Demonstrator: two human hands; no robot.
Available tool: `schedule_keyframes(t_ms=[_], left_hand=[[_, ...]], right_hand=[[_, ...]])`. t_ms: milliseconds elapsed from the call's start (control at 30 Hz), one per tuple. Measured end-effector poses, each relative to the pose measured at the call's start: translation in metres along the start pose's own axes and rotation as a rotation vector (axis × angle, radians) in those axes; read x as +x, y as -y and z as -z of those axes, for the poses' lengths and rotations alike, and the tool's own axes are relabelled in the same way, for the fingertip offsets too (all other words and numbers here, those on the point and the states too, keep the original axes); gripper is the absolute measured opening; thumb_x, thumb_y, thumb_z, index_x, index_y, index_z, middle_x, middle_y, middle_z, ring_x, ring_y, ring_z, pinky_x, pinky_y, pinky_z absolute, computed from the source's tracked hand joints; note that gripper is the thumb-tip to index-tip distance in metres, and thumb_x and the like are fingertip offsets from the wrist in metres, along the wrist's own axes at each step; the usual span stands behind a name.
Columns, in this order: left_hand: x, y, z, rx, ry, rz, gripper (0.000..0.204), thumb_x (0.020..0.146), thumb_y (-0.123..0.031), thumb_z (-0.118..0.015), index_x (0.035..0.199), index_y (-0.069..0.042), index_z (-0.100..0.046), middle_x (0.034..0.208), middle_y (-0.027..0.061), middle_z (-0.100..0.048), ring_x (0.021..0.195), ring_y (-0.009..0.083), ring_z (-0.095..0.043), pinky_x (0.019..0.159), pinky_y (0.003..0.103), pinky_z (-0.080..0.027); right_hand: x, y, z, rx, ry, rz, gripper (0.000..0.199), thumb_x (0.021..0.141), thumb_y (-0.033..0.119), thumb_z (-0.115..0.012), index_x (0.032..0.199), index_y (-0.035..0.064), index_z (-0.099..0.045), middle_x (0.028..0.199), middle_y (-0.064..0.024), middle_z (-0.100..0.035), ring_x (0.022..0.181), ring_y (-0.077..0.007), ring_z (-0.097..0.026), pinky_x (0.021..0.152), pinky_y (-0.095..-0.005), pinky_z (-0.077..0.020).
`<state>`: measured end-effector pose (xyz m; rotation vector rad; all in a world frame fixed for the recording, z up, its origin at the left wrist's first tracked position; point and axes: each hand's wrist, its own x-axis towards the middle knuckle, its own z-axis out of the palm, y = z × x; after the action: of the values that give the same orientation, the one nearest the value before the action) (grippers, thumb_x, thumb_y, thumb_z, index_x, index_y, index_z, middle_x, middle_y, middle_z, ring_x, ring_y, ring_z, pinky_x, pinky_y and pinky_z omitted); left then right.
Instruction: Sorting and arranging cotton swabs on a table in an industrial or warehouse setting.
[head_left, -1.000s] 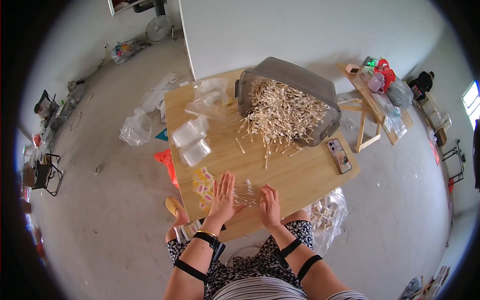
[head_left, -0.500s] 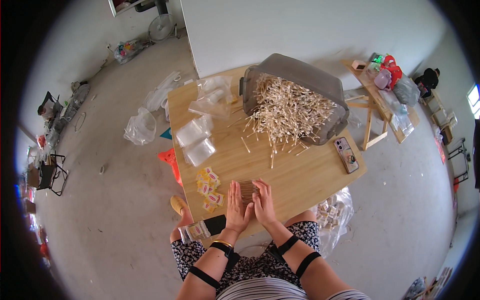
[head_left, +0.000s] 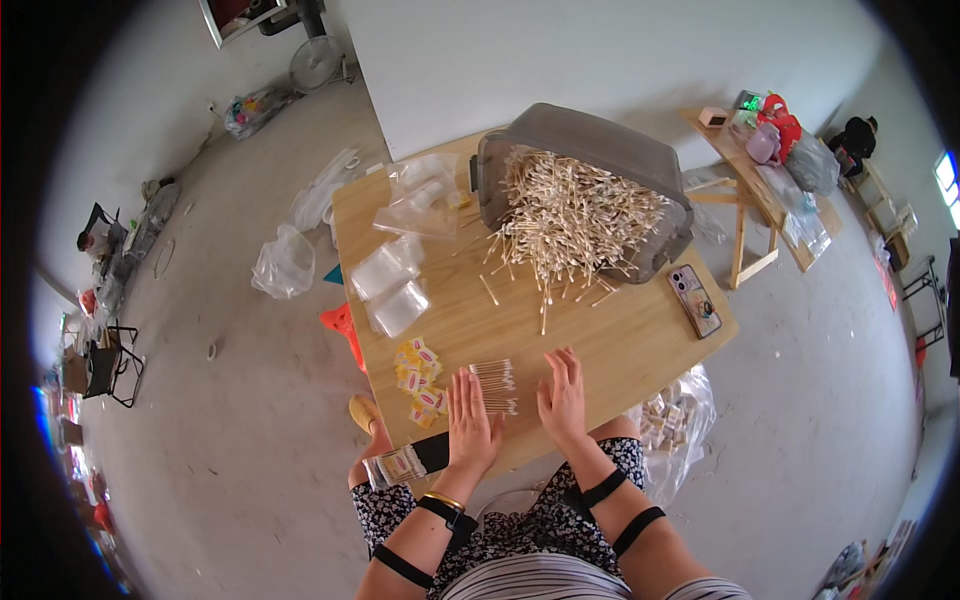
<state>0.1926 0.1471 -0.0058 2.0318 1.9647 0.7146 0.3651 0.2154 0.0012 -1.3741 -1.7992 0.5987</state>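
Both hands flat and empty on the wooden desk [head_left: 600, 350], fingers spread, grasping nothing. Left hand [head_left: 470, 420] just touching the left edge of a small neat row of cotton swabs [head_left: 494, 385]; right hand [head_left: 563, 392] just to the right of that row, slightly apart from it. Row of swabs between the two hands, near the desk's front edge. To the left of the left hand, a scatter of small yellow packets [head_left: 418, 382]. Further back, a tipped grey plastic bin [head_left: 590, 170] spilling a big heap of swabs [head_left: 570, 220]. Clear plastic bags [head_left: 392, 285] at the left, a phone [head_left: 694, 300] at the right
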Motion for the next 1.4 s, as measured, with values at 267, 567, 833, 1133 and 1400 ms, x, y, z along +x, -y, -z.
schedule_keyframes(t_ms=[267, 567, 833, 1133, 1400], left_hand=[[0.009, -0.020, -0.007, 0.373, 0.204, -0.084, 0.092, 0.097, -0.058, -0.046, 0.156, 0.005, -0.015, 0.165, 0.0202, -0.012, 0.154, 0.0329, -0.009, 0.124, 0.053, -0.004], [0.012, -0.013, -0.014, 0.313, 0.187, -0.073, 0.090, 0.095, -0.052, -0.052, 0.155, 0.006, -0.019, 0.164, 0.0208, -0.016, 0.154, 0.0344, -0.011, 0.124, 0.054, -0.006], [0.009, -0.012, -0.008, 0.265, 0.118, -0.091, 0.072, 0.092, -0.040, -0.060, 0.147, 0.000, -0.036, 0.158, 0.0173, -0.028, 0.150, 0.0373, -0.020, 0.122, 0.060, -0.009], [0.018, -0.008, -0.004, 0.272, 0.074, -0.102, 0.063, 0.096, -0.045, -0.053, 0.140, -0.001, -0.044, 0.153, 0.0164, -0.034, 0.146, 0.0370, -0.026, 0.121, 0.062, -0.010], [0.010, -0.014, 0.002, 0.220, 0.084, -0.100, 0.062, 0.098, -0.047, -0.050, 0.138, 0.000, -0.046, 0.149, 0.0150, -0.039, 0.141, 0.0355, -0.033, 0.122, 0.057, -0.015]], right_hand=[[-0.017, -0.020, 0.008, -0.500, 0.124, 0.024, 0.053, 0.098, 0.029, -0.050, 0.144, 0.0045, -0.046, 0.152, -0.0173, -0.039, 0.148, -0.0322, -0.028, 0.123, -0.0489, -0.0184], [-0.018, -0.015, 0.010, -0.486, 0.129, 0.012, 0.052, 0.097, 0.027, -0.050, 0.144, 0.0042, -0.047, 0.152, -0.0173, -0.039, 0.148, -0.0318, -0.028, 0.123, -0.0484, -0.0186], [-0.015, -0.014, 0.014, -0.500, 0.136, 0.013, 0.054, 0.096, 0.028, -0.052, 0.144, 0.0042, -0.047, 0.153, -0.0172, -0.039, 0.148, -0.0319, -0.028, 0.123, -0.0485, -0.0185], [-0.017, -0.016, 0.010, -0.497, 0.127, 0.005, 0.055, 0.095, 0.028, -0.052, 0.145, 0.0052, -0.046, 0.153, -0.0164, -0.039, 0.148, -0.0310, -0.027, 0.123, -0.0484, -0.0180], [-0.018, -0.016, 0.009, -0.488, 0.111, 0.007, 0.054, 0.095, 0.027, -0.053, 0.144, 0.0061, -0.048, 0.152, -0.0163, -0.041, 0.148, -0.0307, -0.029, 0.123, -0.0481, -0.0183]])
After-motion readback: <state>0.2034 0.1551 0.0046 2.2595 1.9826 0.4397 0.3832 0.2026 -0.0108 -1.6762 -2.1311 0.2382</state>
